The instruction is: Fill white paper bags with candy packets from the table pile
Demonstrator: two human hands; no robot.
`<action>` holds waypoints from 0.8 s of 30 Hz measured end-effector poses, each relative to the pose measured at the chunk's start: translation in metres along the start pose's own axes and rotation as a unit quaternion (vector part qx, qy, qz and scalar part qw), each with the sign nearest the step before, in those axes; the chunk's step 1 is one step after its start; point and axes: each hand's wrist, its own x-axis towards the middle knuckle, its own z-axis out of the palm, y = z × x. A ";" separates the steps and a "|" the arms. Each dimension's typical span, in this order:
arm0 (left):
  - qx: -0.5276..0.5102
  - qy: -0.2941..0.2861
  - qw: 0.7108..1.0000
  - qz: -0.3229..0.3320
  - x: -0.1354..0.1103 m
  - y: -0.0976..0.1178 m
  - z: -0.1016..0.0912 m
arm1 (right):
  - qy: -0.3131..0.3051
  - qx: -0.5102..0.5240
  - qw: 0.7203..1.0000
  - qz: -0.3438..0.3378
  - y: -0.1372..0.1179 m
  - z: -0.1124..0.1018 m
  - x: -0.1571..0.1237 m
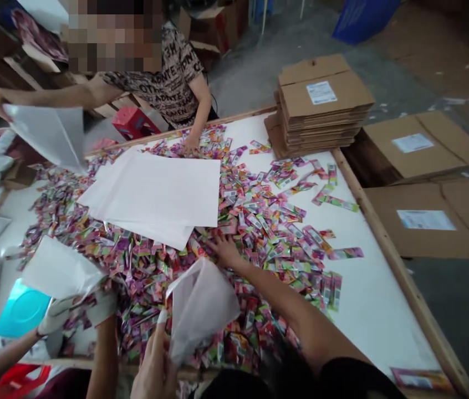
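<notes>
My left hand point(153, 363) is closed on the edge of a translucent white plastic bag point(205, 310), its thumb or a finger pointing up along the side. The bag stands tilted above the packets, its mouth partly apart toward the pile. My right hand point(226, 250) lies on the heap of small colourful packets point(259, 233) just beyond the bag, fingers spread, with part of them among the packets. Flat white bags or sheets point(159, 188) lie stacked on the heap, close to my right fingertips.
Across the table, a person point(172, 83) holds up a plastic bag point(51, 133) and reaches into the packets. At my left, another person's gloved hands point(101, 305) work with a bag point(60, 269). Flattened cartons point(326, 100) stand at the far right corner beside the wooden rim point(388, 244).
</notes>
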 end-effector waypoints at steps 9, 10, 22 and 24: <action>-0.117 0.154 0.981 0.027 0.003 0.014 0.016 | -0.024 0.005 1.000 0.014 -0.002 -0.010 0.001; -0.130 0.152 0.979 0.037 0.006 0.017 0.016 | -0.026 0.007 0.999 0.018 -0.007 -0.006 0.002; -0.243 0.250 0.937 0.029 -0.061 0.015 0.069 | -0.005 0.046 0.995 0.094 -0.048 0.024 0.010; -0.248 0.302 0.917 0.078 -0.050 0.015 0.061 | -0.006 0.055 0.993 0.101 -0.047 0.019 -0.001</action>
